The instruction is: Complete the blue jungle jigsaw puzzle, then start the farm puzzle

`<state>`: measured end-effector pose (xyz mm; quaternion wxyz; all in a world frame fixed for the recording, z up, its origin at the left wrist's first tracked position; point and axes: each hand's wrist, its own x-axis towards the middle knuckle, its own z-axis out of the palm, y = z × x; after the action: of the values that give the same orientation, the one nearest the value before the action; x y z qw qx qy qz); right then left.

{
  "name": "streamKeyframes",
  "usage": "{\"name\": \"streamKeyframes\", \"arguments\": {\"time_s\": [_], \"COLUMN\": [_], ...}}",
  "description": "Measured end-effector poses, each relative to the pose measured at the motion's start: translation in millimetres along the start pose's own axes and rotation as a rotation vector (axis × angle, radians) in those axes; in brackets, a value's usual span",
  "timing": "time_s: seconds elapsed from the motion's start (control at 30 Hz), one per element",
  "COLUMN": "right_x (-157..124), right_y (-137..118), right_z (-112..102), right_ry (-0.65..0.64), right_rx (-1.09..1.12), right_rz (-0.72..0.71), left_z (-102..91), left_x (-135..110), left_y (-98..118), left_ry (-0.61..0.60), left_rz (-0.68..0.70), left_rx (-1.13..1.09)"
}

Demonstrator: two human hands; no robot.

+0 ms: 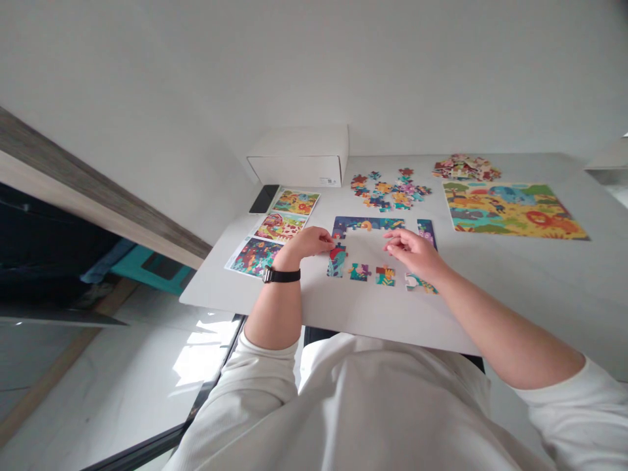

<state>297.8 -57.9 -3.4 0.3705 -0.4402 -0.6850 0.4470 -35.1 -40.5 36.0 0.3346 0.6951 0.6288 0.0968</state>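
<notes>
A partly joined jigsaw puzzle lies on the table before me, its dark blue top edge (370,224) in one strip. My left hand (314,242) has its fingers curled together at the left column, the fingertips on a puzzle piece there. Just below them is a red and teal section (337,261). Over the right part of the puzzle hovers my right hand (415,252), fingers loosely bent and apart, with nothing visible in them. It partly hides the right edge strip (426,229). Along the bottom lie separate pieces, among them a teal and purple one (360,271) and an orange one (385,276).
Loose puzzle pieces (387,191) are scattered behind the puzzle. Farther right are a reddish heap of pieces (466,168) and a finished animal puzzle (515,210). At left lie picture cards (279,227) and a black phone (264,199). A white box (299,157) stands against the wall.
</notes>
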Motion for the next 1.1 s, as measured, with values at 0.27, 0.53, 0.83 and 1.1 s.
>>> {"name": "streamKeyframes", "arguments": {"time_s": [0.27, 0.53, 0.83, 1.1], "right_x": [0, -1, -1, 0], "right_y": [0, 2, 0, 1], "right_z": [-1, -1, -2, -1], "right_ry": [-0.003, -0.001, -0.006, -0.004], "right_rx": [-0.006, -0.03, -0.048, -0.048], "right_rz": [-0.004, -0.014, -0.008, 0.008], "left_z": [1.8, 0.4, 7.8, 4.6], "left_x": [-1, -6, -11, -16], "left_y": [4, 10, 21, 23], "left_ry": [0.027, 0.041, -0.111, -0.131], "left_rz": [0.002, 0.129, 0.057, 0.021], "left_rx": [0.04, 0.105, 0.283, 0.316]}}
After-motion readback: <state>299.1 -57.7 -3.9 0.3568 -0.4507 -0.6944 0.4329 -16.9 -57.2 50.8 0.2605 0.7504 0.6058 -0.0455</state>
